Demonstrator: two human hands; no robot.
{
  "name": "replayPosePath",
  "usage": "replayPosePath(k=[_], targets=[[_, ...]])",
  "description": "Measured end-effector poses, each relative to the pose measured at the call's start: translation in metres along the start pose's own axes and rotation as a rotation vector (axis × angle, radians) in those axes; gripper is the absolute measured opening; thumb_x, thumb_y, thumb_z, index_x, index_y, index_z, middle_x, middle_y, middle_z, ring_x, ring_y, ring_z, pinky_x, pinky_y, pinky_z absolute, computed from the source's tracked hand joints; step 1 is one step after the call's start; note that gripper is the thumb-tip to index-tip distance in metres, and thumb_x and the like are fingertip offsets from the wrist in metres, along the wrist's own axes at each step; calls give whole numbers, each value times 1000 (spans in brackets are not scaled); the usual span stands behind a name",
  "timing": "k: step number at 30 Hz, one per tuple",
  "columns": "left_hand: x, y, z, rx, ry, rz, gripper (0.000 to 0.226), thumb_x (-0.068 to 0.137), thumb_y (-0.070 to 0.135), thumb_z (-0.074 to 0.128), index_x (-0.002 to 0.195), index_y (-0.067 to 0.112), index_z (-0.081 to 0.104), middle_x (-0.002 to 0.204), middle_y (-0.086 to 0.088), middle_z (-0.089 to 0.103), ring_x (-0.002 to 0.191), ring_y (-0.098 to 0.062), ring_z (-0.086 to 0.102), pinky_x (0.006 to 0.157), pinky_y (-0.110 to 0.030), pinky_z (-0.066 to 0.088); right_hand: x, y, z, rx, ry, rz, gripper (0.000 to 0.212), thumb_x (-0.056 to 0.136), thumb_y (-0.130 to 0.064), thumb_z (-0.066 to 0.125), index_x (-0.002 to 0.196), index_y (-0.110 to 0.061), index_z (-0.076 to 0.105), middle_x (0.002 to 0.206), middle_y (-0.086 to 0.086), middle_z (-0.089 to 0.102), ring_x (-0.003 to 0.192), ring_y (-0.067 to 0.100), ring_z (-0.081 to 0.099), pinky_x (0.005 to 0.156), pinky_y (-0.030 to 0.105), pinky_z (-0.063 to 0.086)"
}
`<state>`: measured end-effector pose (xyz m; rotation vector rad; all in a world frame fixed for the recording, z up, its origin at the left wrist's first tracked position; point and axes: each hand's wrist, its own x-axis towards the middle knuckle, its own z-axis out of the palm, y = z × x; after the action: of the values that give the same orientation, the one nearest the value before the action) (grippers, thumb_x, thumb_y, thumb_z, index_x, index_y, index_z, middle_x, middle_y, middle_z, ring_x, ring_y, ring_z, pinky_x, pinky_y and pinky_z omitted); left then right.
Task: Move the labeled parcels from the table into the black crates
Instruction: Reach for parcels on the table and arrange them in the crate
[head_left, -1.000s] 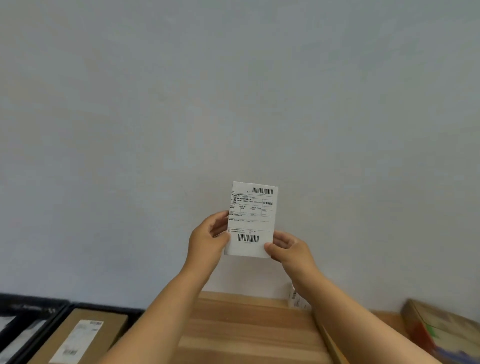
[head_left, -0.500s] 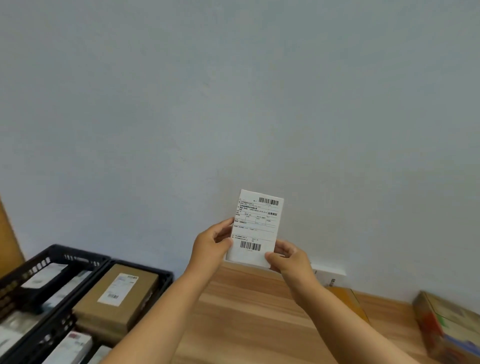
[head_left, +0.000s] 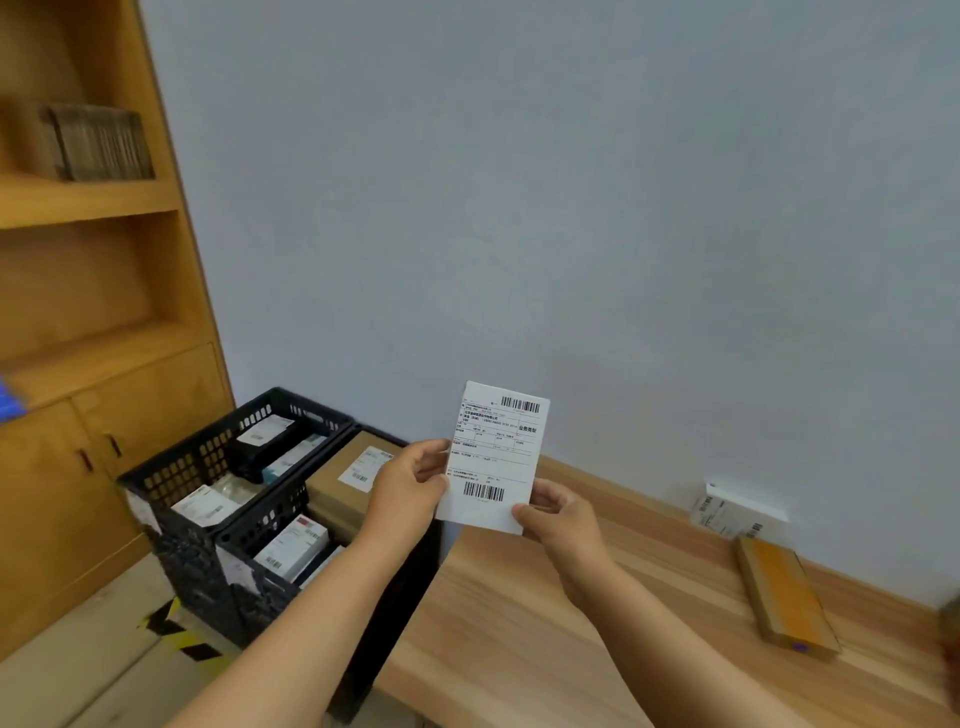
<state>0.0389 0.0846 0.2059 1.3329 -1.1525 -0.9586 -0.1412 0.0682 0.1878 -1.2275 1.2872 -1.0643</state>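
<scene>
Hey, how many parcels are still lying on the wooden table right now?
2: a white labeled box against the wall at the back, and a flat brown parcel just in front of it. More may sit beyond the right edge.

Count: 2 hands, 1 white labeled parcel held up. 2 black crates, several parcels inside, exact number unclear. 2 more parcels on desk: white, brown. 1 shelf unit.
</scene>
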Motion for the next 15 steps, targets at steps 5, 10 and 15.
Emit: replayPosePath(k=[5, 10, 15], targets=[[-11, -2, -67, -20, 87, -4, 39, 87, -11, 51, 110, 19, 61, 100, 10, 66, 93, 4, 60, 77, -8, 47, -3, -5, 68, -25, -85, 1, 31, 84, 8, 59, 110, -9, 64, 99, 5, 72, 89, 15, 69, 69, 23, 55], [-7, -17, -165, -9, 163, -18, 37, 88, -7, 53, 106, 25, 59, 100, 12, 65, 96, 0, 60, 87, -20, 48, 3, -10, 171, -52, -167, 3, 32, 85, 8, 60, 113, -8, 62, 97, 2, 71, 89, 16, 68, 72, 24, 56], [0, -42, -292, 30, 237, -52, 36, 89, -5, 53, 116, 19, 56, 101, 11, 62, 96, -2, 58, 77, -10, 43, 0, -15, 300, -26, -248, 40, 31, 86, 7, 60, 103, -19, 61, 90, -5, 71, 77, 4, 69, 62, 17, 54]])
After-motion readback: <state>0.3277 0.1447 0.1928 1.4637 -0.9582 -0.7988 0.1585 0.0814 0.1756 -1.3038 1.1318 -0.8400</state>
